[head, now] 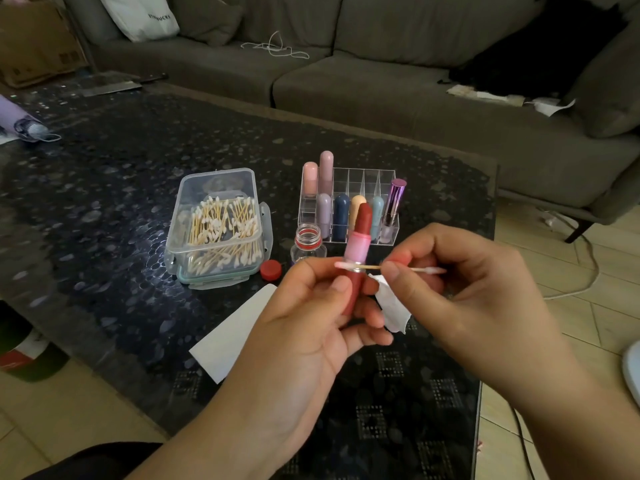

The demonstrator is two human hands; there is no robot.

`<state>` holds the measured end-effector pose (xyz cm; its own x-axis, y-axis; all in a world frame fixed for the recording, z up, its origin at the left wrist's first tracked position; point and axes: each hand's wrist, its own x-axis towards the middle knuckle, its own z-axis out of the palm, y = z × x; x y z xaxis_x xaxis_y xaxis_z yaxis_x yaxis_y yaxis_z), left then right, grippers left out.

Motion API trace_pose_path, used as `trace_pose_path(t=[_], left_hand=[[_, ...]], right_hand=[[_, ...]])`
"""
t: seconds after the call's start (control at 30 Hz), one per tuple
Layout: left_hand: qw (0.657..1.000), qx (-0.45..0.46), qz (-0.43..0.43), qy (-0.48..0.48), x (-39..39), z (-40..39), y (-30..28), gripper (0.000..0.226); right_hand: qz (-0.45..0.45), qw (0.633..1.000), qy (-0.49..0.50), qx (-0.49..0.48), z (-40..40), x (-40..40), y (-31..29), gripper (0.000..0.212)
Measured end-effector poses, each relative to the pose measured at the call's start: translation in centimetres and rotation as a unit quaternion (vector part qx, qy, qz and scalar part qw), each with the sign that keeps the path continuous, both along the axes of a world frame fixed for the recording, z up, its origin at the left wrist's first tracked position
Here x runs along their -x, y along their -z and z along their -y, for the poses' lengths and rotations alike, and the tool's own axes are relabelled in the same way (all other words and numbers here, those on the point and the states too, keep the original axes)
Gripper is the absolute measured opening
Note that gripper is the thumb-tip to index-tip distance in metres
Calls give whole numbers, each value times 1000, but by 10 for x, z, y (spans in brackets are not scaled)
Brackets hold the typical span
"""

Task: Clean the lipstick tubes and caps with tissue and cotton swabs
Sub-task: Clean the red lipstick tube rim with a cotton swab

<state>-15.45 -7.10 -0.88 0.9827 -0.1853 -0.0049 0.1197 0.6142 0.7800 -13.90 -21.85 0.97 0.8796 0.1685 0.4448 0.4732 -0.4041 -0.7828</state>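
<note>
Here, far left on the table [104, 174] lies a folded purple umbrella [26, 123]. Moving right, a clear box of cotton swabs [218, 226] sits open, a red bottle cap [270, 269] near its right corner, a flat tissue [235, 336] nearer the camera. Small clear bottle [308, 244] stands uncapped just right of the cap. Behind it, an acrylic organizer [360, 181] holds pastel lipstick tubes and a purple-capped tube [394, 206] at its right end.

Centre: left hand [308, 327] grips the open lipstick tube [356, 268] upright, fingers and thumb curled round the red lower barrel, red bullet exposed on top. A cotton swab [391, 269] lies crosswise against the tube at the metal ring between the pink collar and the red base. Its left tip is pinkish.

Step in hand, I judge: swabbing the groove at the ring. To do it well: keep the tube steady and upright, run the tip round the seam with light pressure, rotate the tube rather than the swab, stay clear of the bullet, swap ends when one tip is stained.

Right hand [467, 282] pinches the swab stick between thumb and forefinger, other fingers curled loosely. A crumpled tissue scrap [393, 306] hangs between the hands; which hand holds it, cannot tell.
</note>
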Motion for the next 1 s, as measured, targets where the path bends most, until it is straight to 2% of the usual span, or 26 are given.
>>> trace_pose_path(t=[0.2,0.33,0.6,0.77,1.0], left_hand=[[993,-84,30,-73,-1,0,0,22],[977,-164,63,-120,-1,3,2,27],[920,-299,91,-235,0,3,8,26],[889,-341,125,-281,-1,3,11,32],[852,-393,168,-303,1,3,15,26]], right_hand=[[-5,1000,1,-30,3,1,-3,16],[7,1000,-6,-11,-4,3,-1,12],[2,1000,9,-14,-4,4,-2,16],[2,998,-32,-51,-14,11,-5,17],[30,999,-19,-19,-13,13,-6,17]])
